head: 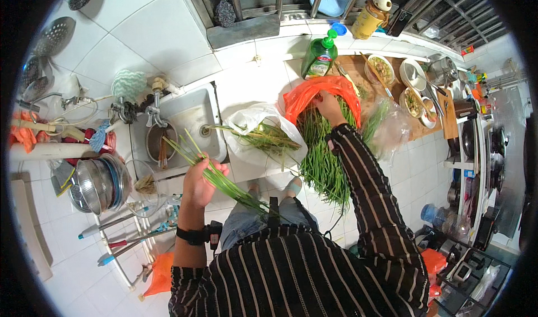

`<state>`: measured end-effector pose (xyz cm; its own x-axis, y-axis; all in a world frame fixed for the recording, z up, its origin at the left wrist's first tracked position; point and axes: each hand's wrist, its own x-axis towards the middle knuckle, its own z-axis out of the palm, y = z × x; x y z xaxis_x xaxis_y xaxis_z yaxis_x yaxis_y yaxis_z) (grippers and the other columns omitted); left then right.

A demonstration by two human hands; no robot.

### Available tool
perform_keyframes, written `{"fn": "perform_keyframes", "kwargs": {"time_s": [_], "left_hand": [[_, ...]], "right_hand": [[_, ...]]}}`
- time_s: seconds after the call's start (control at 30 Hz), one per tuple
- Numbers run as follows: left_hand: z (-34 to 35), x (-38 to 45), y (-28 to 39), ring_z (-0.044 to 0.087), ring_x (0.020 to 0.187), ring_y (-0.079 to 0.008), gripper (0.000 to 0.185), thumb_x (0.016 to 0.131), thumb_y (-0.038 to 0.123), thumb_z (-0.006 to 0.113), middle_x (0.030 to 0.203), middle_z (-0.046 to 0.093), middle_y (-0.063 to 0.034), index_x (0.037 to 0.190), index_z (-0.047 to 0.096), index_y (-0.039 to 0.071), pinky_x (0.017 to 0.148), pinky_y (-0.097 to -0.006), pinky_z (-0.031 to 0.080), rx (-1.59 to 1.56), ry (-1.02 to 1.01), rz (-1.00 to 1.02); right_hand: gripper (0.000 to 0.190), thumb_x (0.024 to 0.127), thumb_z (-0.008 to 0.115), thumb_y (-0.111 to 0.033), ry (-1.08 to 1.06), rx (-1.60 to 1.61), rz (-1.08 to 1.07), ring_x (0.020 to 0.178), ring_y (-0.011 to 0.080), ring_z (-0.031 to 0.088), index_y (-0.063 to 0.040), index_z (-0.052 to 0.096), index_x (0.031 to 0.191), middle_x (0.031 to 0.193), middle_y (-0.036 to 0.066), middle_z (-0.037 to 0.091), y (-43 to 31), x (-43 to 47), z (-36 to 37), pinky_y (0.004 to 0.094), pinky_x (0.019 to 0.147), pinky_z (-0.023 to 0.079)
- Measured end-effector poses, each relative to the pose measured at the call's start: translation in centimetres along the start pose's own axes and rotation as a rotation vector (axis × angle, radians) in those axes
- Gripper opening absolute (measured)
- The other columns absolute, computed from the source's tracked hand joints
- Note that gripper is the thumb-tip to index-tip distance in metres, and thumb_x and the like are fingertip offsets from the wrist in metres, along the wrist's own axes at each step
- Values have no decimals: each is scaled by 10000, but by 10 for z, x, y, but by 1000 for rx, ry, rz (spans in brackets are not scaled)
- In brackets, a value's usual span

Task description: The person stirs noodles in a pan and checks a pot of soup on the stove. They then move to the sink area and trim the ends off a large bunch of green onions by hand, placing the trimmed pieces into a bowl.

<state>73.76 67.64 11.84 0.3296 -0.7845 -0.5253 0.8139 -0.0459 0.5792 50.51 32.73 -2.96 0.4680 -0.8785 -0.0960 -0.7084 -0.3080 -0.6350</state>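
My left hand [204, 181] holds a small bunch of long green stalks [235, 194], their pale ends pointing up and left over the counter edge near the sink. My right hand [327, 106] reaches into the mouth of a red plastic bag [303, 91], at the upper part of a large heap of leafy green stalks [321, 161] that hangs over the counter's front edge. The fingertips are partly hidden there, and whether they grip any stalks is unclear. Between my hands lies an open white plastic bag [290, 128] with loose yellowish and green scraps [269, 138] in it.
A white sink [212, 106] holding a metal pot [156, 142] is at the left. Behind the red bag stands a green pump bottle [320, 58]. On a wooden board [361, 64] at the right are bowls of food [380, 69]. Metal colanders [94, 186] are at lower left.
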Motion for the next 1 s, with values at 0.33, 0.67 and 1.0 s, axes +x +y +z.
{"fn": "perform_keyframes", "kwargs": {"time_s": [0.33, 0.67, 1.0], "left_hand": [[12, 12, -6, 564, 825, -258, 77, 899, 143, 470, 785, 573, -88, 960, 496, 104, 817, -416, 447, -26, -68, -21], [36, 27, -21, 574, 806, -236, 89, 901, 147, 472, 772, 569, -70, 970, 498, 97, 818, -419, 455, 6, -196, -61], [80, 31, -15, 327, 498, -67, 134, 870, 97, 533, 626, 426, 18, 992, 523, 39, 464, -213, 272, 281, -250, 120]], "right_hand": [[227, 746, 643, -185, -40, 355, 325, 584, 117, 513, -2, 637, 880, 683, 26, 585, 43, -27, 5, 278, 548, 417], [181, 867, 533, -109, -5, 499, 158, 591, 81, 522, -36, 635, 997, 705, 12, 599, 25, -53, -70, 228, 556, 429], [260, 830, 642, -142, -76, 835, -6, 639, 32, 501, -44, 593, 1066, 743, -53, 552, -99, -80, -178, 185, 582, 436]]}}
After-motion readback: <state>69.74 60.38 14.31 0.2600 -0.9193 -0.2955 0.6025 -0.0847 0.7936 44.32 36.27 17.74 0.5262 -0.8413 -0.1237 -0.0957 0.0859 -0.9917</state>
